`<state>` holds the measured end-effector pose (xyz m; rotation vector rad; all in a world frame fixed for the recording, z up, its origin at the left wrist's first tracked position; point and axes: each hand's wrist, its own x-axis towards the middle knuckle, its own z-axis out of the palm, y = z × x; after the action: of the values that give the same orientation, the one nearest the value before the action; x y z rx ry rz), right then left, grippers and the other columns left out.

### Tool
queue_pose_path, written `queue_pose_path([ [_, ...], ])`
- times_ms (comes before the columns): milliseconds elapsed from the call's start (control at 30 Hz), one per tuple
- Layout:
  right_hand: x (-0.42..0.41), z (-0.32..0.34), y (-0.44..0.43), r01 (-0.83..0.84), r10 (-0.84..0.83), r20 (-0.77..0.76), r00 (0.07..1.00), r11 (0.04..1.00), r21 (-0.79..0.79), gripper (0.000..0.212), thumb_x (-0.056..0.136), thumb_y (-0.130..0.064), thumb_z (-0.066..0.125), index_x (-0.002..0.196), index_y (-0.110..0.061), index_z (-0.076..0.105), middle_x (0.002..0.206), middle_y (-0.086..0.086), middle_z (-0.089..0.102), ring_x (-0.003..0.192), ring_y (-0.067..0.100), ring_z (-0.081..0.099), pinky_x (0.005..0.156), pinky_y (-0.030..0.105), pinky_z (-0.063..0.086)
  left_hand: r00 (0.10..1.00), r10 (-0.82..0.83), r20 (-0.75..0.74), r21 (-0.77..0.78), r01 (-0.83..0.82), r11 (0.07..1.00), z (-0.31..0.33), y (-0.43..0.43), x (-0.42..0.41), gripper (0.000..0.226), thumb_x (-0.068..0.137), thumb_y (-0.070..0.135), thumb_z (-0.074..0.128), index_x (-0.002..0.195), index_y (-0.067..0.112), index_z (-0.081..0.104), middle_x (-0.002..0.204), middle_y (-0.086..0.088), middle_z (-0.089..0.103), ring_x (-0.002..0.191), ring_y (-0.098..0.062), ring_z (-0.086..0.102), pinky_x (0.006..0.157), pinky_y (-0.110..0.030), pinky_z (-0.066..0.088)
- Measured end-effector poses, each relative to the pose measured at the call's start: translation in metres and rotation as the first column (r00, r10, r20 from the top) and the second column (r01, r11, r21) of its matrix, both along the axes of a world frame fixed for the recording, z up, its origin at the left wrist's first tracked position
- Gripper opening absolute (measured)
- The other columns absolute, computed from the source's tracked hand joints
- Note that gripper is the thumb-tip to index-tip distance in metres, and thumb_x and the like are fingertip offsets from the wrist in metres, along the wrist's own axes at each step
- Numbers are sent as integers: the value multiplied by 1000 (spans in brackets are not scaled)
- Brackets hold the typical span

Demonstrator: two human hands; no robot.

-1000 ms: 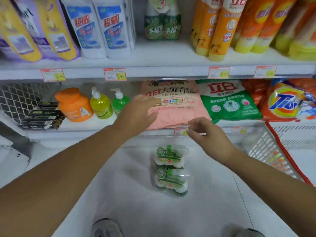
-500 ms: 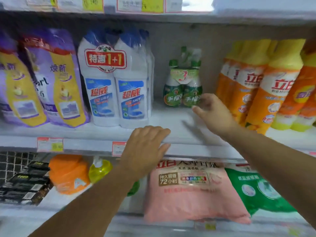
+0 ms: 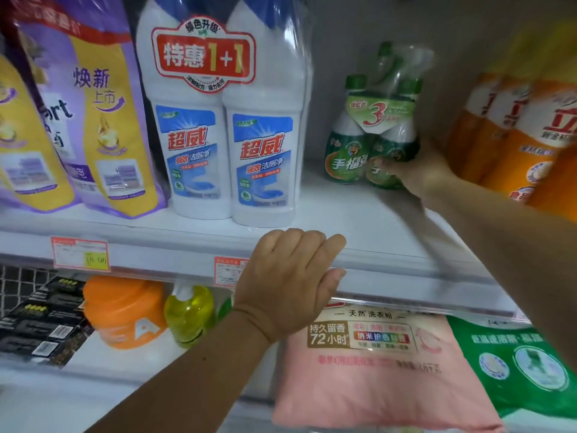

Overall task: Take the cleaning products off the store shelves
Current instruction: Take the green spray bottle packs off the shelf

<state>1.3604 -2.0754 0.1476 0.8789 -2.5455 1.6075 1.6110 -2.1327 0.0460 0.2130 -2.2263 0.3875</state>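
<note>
A plastic-wrapped pack of green spray bottles (image 3: 359, 142) stands upright at the back of the white upper shelf (image 3: 368, 226). My right hand (image 3: 418, 173) reaches in from the right and grips the pack's right bottle near its base, thumb across the front label. My left hand (image 3: 290, 282) rests on the shelf's front edge with fingers straight and holds nothing. Left of the pack stands a twin pack of white toilet-cleaner bottles (image 3: 224, 132).
Purple and yellow refill pouches (image 3: 78, 120) fill the upper shelf's left; orange detergent bottles (image 3: 515, 145) crowd its right. Below lie a pink powder bag (image 3: 374, 367), a green bag (image 3: 518, 367), an orange jar (image 3: 121, 310), a yellow pump bottle (image 3: 189, 314) and black boxes (image 3: 40, 323).
The view has risen from the lower shelf and floor to the upper shelf. My right hand has reached the green spray pack and closed on it. My left hand has settled on the shelf edge.
</note>
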Motion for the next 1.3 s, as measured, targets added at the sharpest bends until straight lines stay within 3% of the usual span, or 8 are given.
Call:
queue_pose_path([
  [233,29,-1,28,-23,21,57,998,999,28,131,37,-56,92,146,-23,26,138,4,49,119,26,56,99,45,51,1000,-19,-17,24,19,1000,0,1,1,37,98,38,44,122,18,63,104,0,65,88,-24,59,83,-37,41],
  [400,51,18,36,-160,159,17,987,983,89,70,65,-33,91,122,-17,54,102,-6,65,90,14,64,65,22,50,999,-54,-1,106,54,993,3,4,3,35,97,39,46,122,20,63,105,3,64,91,-22,58,84,-37,42],
  [633,96,27,101,-257,253,-174,952,967,2,66,63,-31,93,119,-28,57,109,-14,67,98,2,64,80,19,54,988,-109,110,408,55,911,24,17,15,39,95,45,41,123,26,61,114,8,62,108,-16,54,96,-29,31],
  [733,126,50,142,-330,332,-218,918,943,49,61,64,-28,92,115,-33,57,106,-22,66,95,-10,61,73,6,47,996,-57,-62,680,84,728,43,43,29,52,88,52,56,129,19,55,123,6,55,119,-14,47,102,-27,34],
  [833,157,59,186,-407,409,-170,897,912,43,62,63,-21,92,117,-27,61,108,-19,69,98,-9,63,78,5,46,976,-109,-191,931,215,296,67,75,47,91,64,46,86,136,32,32,124,13,52,116,-8,53,100,-30,43],
  [1000,203,54,256,-500,501,42,865,866,-20,79,60,-24,89,130,-33,52,120,-16,68,107,-2,65,88,20,54,904,-371,-214,971,158,-177,91,129,86,97,48,19,94,129,36,43,116,8,71,106,-12,69,93,-42,56],
  [1133,227,58,297,-388,389,1,921,919,-66,69,62,-44,82,122,-33,51,118,-12,67,107,3,64,90,31,54,937,-242,-252,947,188,-260,83,189,119,84,61,-11,84,121,36,50,104,5,73,88,-10,72,74,-32,60],
  [1300,240,42,340,-280,290,182,940,957,-78,49,67,-48,84,108,-34,62,95,4,60,91,21,61,84,36,50,934,-260,-246,960,198,-197,70,235,150,96,49,10,96,123,41,43,126,14,61,105,-2,67,88,-21,54],
])
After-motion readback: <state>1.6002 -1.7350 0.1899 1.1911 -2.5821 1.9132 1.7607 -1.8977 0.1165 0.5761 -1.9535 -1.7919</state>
